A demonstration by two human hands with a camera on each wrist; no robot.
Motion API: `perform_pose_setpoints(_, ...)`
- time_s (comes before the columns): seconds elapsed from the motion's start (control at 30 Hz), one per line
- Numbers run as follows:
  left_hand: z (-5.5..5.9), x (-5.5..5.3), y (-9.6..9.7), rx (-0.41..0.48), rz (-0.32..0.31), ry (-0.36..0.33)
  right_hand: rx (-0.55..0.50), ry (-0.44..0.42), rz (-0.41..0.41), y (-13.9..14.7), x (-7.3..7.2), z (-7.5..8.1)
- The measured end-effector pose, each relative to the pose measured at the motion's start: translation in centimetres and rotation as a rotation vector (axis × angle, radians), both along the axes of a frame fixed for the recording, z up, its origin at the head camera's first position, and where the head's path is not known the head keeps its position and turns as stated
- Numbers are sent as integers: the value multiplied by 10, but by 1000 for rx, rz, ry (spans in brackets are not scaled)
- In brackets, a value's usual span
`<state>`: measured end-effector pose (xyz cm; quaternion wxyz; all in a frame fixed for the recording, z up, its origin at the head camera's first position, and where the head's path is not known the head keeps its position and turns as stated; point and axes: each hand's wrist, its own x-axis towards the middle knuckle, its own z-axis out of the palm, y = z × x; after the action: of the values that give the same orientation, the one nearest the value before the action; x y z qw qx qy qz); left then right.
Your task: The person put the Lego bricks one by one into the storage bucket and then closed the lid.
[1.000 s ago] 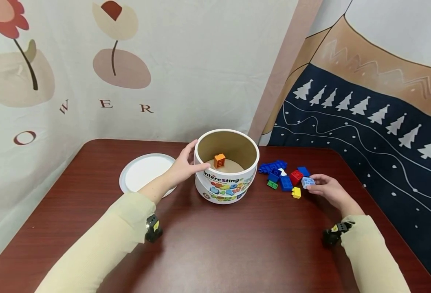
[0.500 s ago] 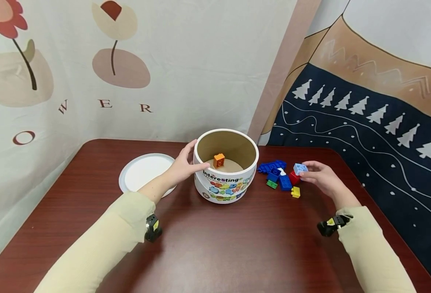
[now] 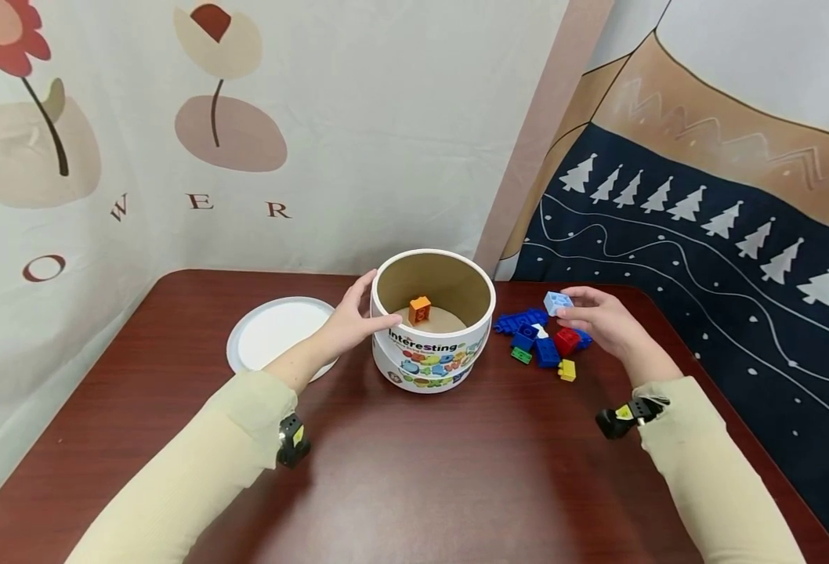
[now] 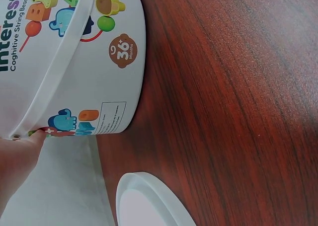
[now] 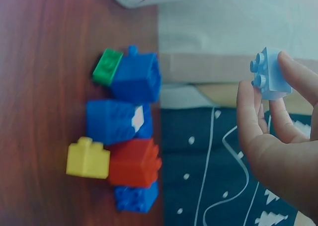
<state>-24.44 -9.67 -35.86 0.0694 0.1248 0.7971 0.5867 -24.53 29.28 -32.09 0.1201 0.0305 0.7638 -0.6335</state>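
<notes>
My left hand [image 3: 347,325] rests against the left side of a white round bucket [image 3: 393,363], thumb along the front of its rim and fingers spread on the outer wall. Inside the bucket an orange block [image 3: 419,310] stands on the bottom. Between thumb and fingers my right hand [image 3: 608,325] pinches a light blue toy brick [image 3: 558,303], raised over the pile of bricks to the right of the bucket. Its round studs show in the right wrist view, where the brick [image 5: 276,77] sits at the thumb tip.
Bricks lie together on the table: a red one [image 3: 566,341], a yellow one [image 3: 566,370], a green one [image 3: 521,356] and several dark blue ones [image 3: 547,352]. A white round lid [image 3: 280,333] lies left of the bucket. Printed cloths [image 3: 386,157] hang behind the brown table [image 3: 443,478].
My right hand has lifted the light blue brick from the right of the pile and carried it left toward the bucket. The left hand stays at the bucket.
</notes>
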Motion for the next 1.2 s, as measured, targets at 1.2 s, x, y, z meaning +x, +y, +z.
perform_pose_setpoints(1.2,0,1,0,4,-2,0,42,92,173,-102,-18,42)
